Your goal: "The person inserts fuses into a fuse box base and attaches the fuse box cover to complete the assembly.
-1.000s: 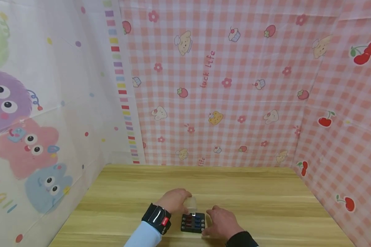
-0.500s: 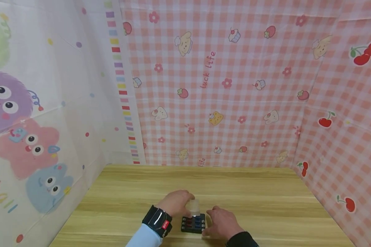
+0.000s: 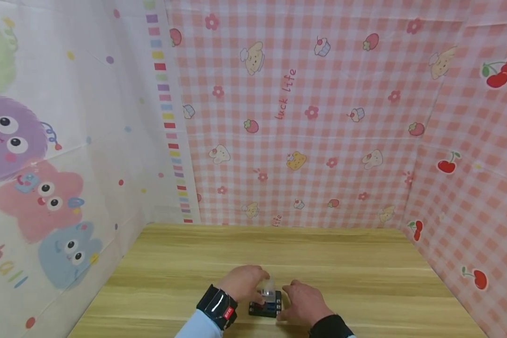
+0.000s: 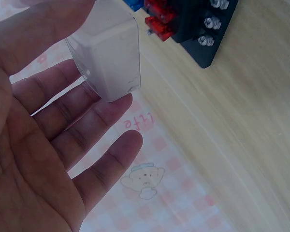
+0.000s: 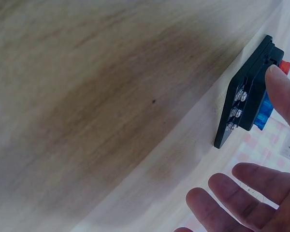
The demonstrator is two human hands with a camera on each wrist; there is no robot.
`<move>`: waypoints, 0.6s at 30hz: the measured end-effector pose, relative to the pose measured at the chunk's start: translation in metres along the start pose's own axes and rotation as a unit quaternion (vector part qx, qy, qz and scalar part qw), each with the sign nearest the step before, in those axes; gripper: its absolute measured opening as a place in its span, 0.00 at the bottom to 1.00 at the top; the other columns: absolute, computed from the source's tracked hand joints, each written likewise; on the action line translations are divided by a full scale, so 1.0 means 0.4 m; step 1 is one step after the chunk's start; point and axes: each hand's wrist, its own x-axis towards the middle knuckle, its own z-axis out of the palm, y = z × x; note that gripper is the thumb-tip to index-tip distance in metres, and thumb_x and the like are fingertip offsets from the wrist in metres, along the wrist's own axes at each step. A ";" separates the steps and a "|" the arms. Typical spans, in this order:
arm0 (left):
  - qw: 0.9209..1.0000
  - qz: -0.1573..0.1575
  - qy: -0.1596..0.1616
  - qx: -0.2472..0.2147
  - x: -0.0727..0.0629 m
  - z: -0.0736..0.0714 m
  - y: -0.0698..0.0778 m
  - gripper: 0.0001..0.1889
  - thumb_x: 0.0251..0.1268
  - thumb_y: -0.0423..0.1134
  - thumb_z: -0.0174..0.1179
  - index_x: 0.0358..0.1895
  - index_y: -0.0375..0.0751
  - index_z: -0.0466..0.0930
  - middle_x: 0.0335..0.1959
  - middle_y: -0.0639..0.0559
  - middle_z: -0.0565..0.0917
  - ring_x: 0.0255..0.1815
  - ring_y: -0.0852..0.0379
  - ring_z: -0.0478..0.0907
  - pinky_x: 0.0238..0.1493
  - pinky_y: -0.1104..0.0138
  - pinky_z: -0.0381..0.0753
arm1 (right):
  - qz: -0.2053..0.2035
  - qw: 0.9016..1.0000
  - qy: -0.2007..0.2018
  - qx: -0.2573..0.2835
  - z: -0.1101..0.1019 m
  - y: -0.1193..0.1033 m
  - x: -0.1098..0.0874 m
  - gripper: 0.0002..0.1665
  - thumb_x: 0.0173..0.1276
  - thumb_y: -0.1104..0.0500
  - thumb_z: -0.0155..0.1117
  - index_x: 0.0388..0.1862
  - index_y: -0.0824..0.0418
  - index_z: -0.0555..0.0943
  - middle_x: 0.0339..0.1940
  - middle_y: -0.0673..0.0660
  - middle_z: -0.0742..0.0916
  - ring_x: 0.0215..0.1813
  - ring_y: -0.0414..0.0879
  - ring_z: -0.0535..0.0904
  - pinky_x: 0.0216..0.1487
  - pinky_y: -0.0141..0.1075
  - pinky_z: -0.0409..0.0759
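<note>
A black fuse block (image 3: 258, 311) lies on the wooden table, with red and blue blade fuses and silver screws along its edges. My left hand (image 3: 241, 283) holds a clear plastic cover (image 4: 111, 53) between thumb and fingers, tilted just above the block's far part. In the head view the cover overlaps the far fuses. My right hand (image 3: 306, 304) is at the block's right side, its thumb (image 5: 283, 92) overlapping the block's end in the right wrist view. The other right fingers are spread and loosely bent, with nothing between them.
Wood-grain tabletop (image 3: 173, 263) surrounds the block. A pink checked cloth (image 3: 304, 141) hangs behind the table and continues on the right, and a white cartoon cloth (image 3: 110, 141) hangs on the left.
My left hand has carried the clear cover towards me and slightly right, from behind the fuse block to over its far part. The right hand has stayed in place.
</note>
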 end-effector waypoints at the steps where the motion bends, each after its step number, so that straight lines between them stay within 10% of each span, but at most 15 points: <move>1: 1.000 0.000 -0.001 -0.001 -0.001 0.001 0.001 0.30 0.45 0.46 0.78 0.56 0.48 0.82 0.45 0.57 0.83 0.43 0.62 0.79 0.48 0.64 0.78 | -0.002 1.000 0.000 -0.002 0.000 0.000 -0.001 0.42 0.46 0.42 0.82 0.55 0.64 0.82 0.43 0.58 0.83 0.42 0.53 0.80 0.46 0.52 0.78; 18: 1.000 0.022 0.003 0.003 0.003 0.047 -0.006 0.25 0.43 0.43 0.79 0.49 0.47 0.84 0.32 0.63 0.78 0.31 0.67 0.71 0.37 0.69 0.74 | -0.014 1.000 -0.014 0.014 0.002 0.006 0.016 0.41 0.47 0.44 0.81 0.56 0.63 0.81 0.45 0.56 0.82 0.43 0.52 0.79 0.47 0.53 0.78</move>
